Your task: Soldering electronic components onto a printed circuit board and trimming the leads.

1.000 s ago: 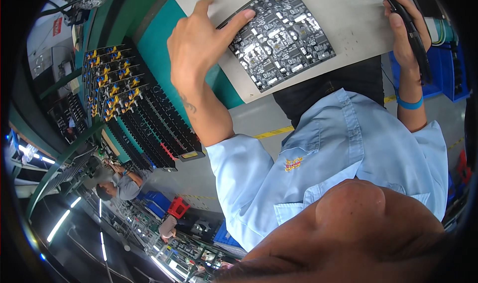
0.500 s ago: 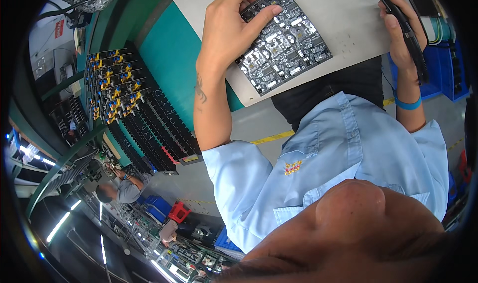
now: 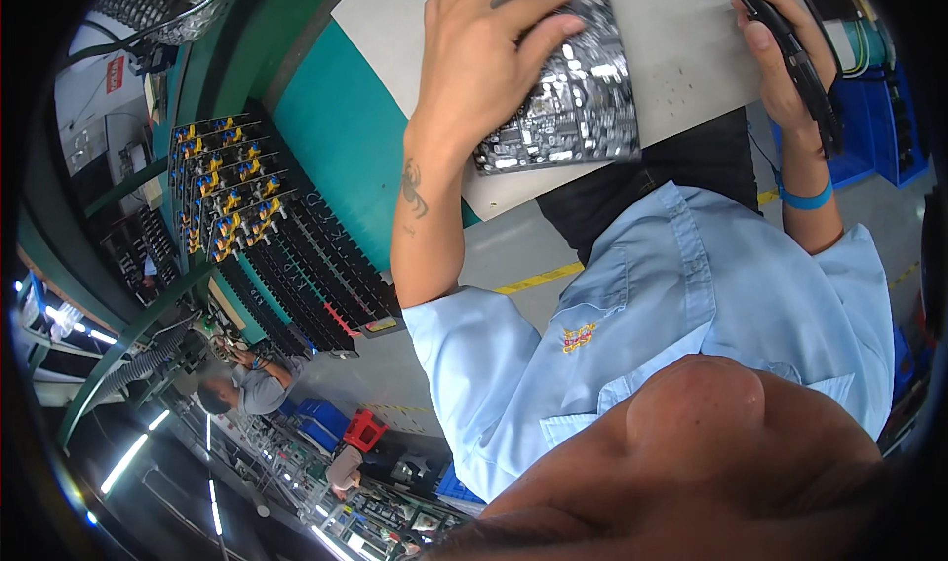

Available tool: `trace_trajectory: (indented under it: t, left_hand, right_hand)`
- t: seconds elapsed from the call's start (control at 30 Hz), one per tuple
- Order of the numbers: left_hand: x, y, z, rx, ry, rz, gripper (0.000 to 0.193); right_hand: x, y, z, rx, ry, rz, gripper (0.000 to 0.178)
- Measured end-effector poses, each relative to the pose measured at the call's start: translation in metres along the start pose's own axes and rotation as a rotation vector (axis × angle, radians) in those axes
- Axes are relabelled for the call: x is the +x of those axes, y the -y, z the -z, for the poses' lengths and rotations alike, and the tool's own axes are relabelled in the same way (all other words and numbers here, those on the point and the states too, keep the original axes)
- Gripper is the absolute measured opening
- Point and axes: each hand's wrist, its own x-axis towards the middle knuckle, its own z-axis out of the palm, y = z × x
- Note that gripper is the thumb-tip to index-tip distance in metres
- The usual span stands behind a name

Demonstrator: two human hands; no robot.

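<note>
My left hand grips a black circuit board studded with small silver parts and tilts it up off the grey mat. The fingers wrap over the board's top edge and hide its left part. At the upper right, my right hand is closed around a black pen-shaped power tool, held above the mat and apart from the board.
A green bench surface lies left of the mat. A black rack of upright boards with yellow and blue parts stands at the left. Blue bins sit at the right. Other people work at benches at the lower left.
My left hand slid from the board's left edge onto it, closed over it and lifted and turned it toward me. The right hand with the tool barely moved.
</note>
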Motion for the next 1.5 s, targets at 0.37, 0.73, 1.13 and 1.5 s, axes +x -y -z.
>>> trace_trajectory:
  t: [0.37,0.73,1.13,1.5]
  left_hand:
    - [-0.047,0.060,0.051,-0.177,0.789,0.408,0.060]
    - [-0.046,0.073,0.030,-0.404,0.451,0.512,0.048]
    - [-0.037,0.070,0.036,-0.775,0.465,0.861,0.034]
    - [-0.039,0.080,0.014,-0.973,0.116,0.926,0.038]
  right_hand:
    - [-0.001,-0.005,0.009,0.002,0.028,0.051,0.039]
    - [0.001,-0.007,0.019,-0.081,0.134,0.166,0.039]
    - [0.000,-0.009,0.021,-0.098,0.132,0.170,0.039]
    - [-0.003,-0.009,0.005,0.054,-0.034,0.040,0.041]
